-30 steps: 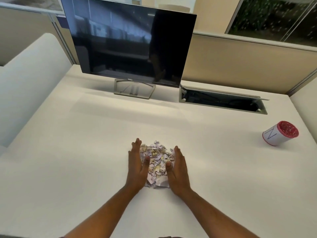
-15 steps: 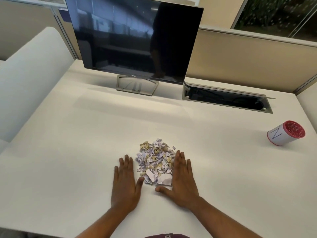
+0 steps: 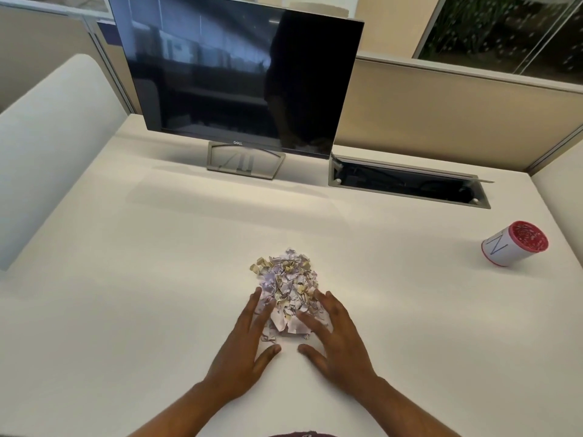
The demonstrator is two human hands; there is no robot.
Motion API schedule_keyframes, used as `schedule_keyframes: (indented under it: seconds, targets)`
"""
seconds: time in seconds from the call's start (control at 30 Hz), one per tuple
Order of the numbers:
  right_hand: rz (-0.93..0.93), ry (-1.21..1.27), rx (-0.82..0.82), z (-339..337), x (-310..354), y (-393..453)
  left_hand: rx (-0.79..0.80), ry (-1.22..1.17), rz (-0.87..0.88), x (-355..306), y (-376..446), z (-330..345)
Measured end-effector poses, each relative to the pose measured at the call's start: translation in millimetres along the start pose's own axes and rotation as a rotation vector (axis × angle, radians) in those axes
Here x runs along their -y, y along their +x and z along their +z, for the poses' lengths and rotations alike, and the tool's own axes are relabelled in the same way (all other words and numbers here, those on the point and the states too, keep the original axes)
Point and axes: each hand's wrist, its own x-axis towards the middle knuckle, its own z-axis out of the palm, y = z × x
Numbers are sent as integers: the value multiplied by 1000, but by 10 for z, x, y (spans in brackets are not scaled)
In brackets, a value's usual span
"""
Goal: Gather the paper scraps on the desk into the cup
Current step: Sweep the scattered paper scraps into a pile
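Observation:
A heap of small purple, white and tan paper scraps (image 3: 285, 280) lies on the white desk (image 3: 126, 294) near the front middle. My left hand (image 3: 243, 351) lies flat, palm down, its straight fingers touching the heap's near left side. My right hand (image 3: 337, 342) lies flat too, fingers spread over the heap's near right side. Neither hand grips anything. The cup (image 3: 512, 244), white with a red rim and red inside, lies on its side far to the right, its mouth turned right and toward me.
A dark monitor (image 3: 239, 80) on a grey stand (image 3: 246, 160) stands at the back. To its right an open cable hatch (image 3: 410, 184) is cut into the desk. Beige partitions (image 3: 457, 115) close the back, and a white panel (image 3: 47, 146) bounds the left.
Both hands flattened on the desk beside the heap, then slid in so their fingers overlap its near edge. The heap looks more compact. The view shifted slightly.

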Motion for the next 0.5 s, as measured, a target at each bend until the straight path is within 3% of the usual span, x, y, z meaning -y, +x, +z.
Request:
schedule_keyframes:
  seconds: [0.17, 0.33, 0.5]
  targets:
    - [-67, -142, 77, 27, 121, -7, 25, 102, 81, -66, -43, 28]
    - [-90, -194, 47, 8, 184, 120, -4, 139, -17, -183, 65, 74]
    - [-41, -241, 125, -130, 175, 171, -48, 219, -72, -219, 137, 10]
